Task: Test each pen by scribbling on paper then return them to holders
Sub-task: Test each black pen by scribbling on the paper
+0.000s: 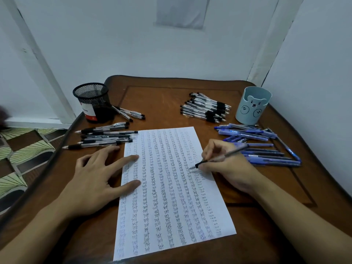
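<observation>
A white sheet of paper (167,216), covered in columns of the word "test", lies in the middle of the brown table (156,103). My right hand (226,164) grips a dark pen (219,159) with its tip on the paper's right side. My left hand (99,178) lies flat, its fingers pressing the paper's left edge. A black mesh holder (93,101) stands at the back left. A light blue bear holder (253,105) stands at the back right.
Black pens lie in a pile (104,137) left of the paper, with a few more (129,113) beside the mesh holder. Another black pile (205,107) sits at the back, and blue pens (262,147) lie at the right. White walls close in behind and to the right.
</observation>
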### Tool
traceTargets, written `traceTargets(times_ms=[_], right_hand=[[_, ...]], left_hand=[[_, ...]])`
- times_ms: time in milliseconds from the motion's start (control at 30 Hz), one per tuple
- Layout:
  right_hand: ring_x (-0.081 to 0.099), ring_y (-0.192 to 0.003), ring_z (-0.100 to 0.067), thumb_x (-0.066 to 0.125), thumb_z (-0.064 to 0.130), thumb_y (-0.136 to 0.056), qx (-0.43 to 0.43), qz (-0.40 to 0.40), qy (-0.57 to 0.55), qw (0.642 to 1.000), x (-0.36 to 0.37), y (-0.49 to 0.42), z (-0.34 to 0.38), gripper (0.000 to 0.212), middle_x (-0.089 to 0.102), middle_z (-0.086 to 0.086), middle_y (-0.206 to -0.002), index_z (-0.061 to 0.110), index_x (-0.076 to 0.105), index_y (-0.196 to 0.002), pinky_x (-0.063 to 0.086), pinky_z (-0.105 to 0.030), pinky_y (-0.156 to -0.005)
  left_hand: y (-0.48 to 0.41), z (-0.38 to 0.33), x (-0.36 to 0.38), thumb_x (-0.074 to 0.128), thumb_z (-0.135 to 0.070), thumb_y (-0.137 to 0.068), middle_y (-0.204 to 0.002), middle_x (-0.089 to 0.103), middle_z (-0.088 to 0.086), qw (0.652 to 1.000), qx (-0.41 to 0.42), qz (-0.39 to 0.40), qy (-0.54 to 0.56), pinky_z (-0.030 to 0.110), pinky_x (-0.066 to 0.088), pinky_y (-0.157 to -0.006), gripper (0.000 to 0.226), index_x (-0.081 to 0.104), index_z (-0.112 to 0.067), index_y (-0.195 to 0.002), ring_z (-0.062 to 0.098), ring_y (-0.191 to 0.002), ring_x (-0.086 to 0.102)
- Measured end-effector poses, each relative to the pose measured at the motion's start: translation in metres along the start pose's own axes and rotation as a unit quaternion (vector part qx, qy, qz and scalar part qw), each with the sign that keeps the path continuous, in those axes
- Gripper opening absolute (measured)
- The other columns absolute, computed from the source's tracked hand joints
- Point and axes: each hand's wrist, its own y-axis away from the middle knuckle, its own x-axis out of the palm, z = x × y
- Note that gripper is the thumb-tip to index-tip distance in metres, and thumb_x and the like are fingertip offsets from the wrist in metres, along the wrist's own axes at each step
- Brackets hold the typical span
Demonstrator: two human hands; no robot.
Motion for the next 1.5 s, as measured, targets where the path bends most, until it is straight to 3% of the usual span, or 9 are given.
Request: traceTargets(times_ms=[100, 200, 333, 467, 567, 633, 867, 1133, 1500], right_hand=[[0.057, -0.077, -0.025, 0.07, -0.014, -0.083, 0.0, 0.048, 0.016, 0.999, 0.004, 0.003, -0.001, 0.024, 0.061, -0.012, -0.083, 0.006, 0.057, -0.081, 0.048, -0.037, -0.075], [0.057, -0.07, -0.035, 0.059, -0.01, -0.09, 0.009, 0.115, 0.026, 0.993, -0.002, 0.004, 0.003, 0.007, 0.068, -0.026, -0.086, -0.004, 0.063, -0.091, 0.048, -0.04, -0.068], [0.067, -0.072, -0.046, 0.069, -0.009, -0.088, -0.018, 0.148, 0.083, 0.985, -0.005, 0.001, 0.009, 0.004, 0.07, -0.024, -0.083, -0.006, 0.067, -0.088, 0.055, -0.039, -0.064], [0.061, -0.057, -0.033, 0.074, -0.007, -0.083, -0.018, 0.132, 0.119, 0.984, -0.004, 0.001, 0.004, 0.01, 0.069, -0.018, -0.079, -0.002, 0.066, -0.084, 0.049, -0.028, -0.05], [0.069, -0.075, -0.029, 0.076, -0.001, -0.08, -0.033, 0.151, 0.141, 0.978, -0.008, 0.002, 0.008, 0.011, 0.07, -0.011, -0.083, 0.009, 0.071, -0.079, 0.055, -0.039, -0.067], [0.068, -0.084, -0.026, 0.077, -0.004, -0.08, -0.038, 0.167, 0.145, 0.974, -0.01, 0.004, 0.01, 0.025, 0.069, -0.011, -0.087, 0.019, 0.07, -0.075, 0.054, -0.04, -0.077], [0.062, -0.073, -0.009, 0.078, -0.013, -0.078, -0.03, 0.155, 0.136, 0.978, -0.009, 0.005, 0.008, 0.033, 0.067, 0.0, -0.073, 0.017, 0.067, -0.069, 0.046, -0.02, -0.068], [0.06, -0.072, -0.012, 0.08, -0.008, -0.076, -0.03, 0.156, 0.141, 0.977, -0.01, 0.005, 0.007, 0.037, 0.066, -0.004, -0.075, 0.027, 0.068, -0.067, 0.044, -0.025, -0.067], [0.061, -0.072, -0.012, 0.08, -0.01, -0.074, -0.036, 0.145, 0.142, 0.978, -0.007, 0.008, 0.008, 0.043, 0.067, -0.003, -0.073, 0.029, 0.067, -0.064, 0.046, -0.022, -0.067]], left_hand=[[0.001, 0.0, 0.0, 0.011, -0.103, -0.067, -0.164, 0.005, -0.017, 1.0, 0.0, -0.002, 0.002, 0.041, -0.005, -0.12, 0.075, 0.015, -0.079, -0.138, 0.008, -0.151, 0.004], [0.0, 0.0, 0.0, 0.012, -0.102, -0.069, -0.164, 0.007, -0.017, 1.0, 0.004, -0.008, 0.003, 0.039, -0.003, -0.12, 0.074, 0.016, -0.078, -0.138, 0.008, -0.151, 0.005], [0.0, 0.001, 0.001, 0.013, -0.101, -0.069, -0.164, 0.007, -0.016, 1.0, 0.003, -0.009, 0.0, 0.038, -0.002, -0.119, 0.073, 0.016, -0.079, -0.138, 0.007, -0.15, 0.005], [0.0, 0.002, 0.001, 0.013, -0.101, -0.069, -0.164, 0.007, -0.016, 1.0, 0.002, -0.008, -0.004, 0.039, -0.001, -0.119, 0.074, 0.016, -0.078, -0.139, 0.007, -0.15, 0.005], [0.001, 0.002, 0.001, 0.013, -0.101, -0.069, -0.163, 0.009, -0.017, 1.0, 0.003, -0.014, 0.002, 0.04, 0.0, -0.12, 0.076, 0.019, -0.075, -0.14, 0.006, -0.15, 0.006], [0.001, 0.001, 0.0, 0.014, -0.101, -0.068, -0.164, 0.01, -0.017, 1.0, 0.002, -0.016, 0.009, 0.04, 0.001, -0.12, 0.078, 0.021, -0.074, -0.141, 0.007, -0.15, 0.007], [0.001, -0.001, -0.001, 0.016, -0.101, -0.068, -0.164, 0.009, -0.018, 1.0, -0.004, -0.011, 0.017, 0.041, 0.0, -0.12, 0.079, 0.021, -0.074, -0.142, 0.008, -0.151, 0.007], [0.001, 0.0, 0.0, 0.014, -0.102, -0.067, -0.164, 0.008, -0.018, 1.0, -0.007, -0.008, 0.015, 0.041, 0.001, -0.12, 0.077, 0.02, -0.076, -0.14, 0.008, -0.152, 0.007], [0.002, -0.001, 0.0, 0.016, -0.101, -0.067, -0.164, 0.009, -0.017, 1.0, -0.007, -0.011, 0.018, 0.04, 0.001, -0.12, 0.079, 0.023, -0.074, -0.141, 0.007, -0.151, 0.007]])
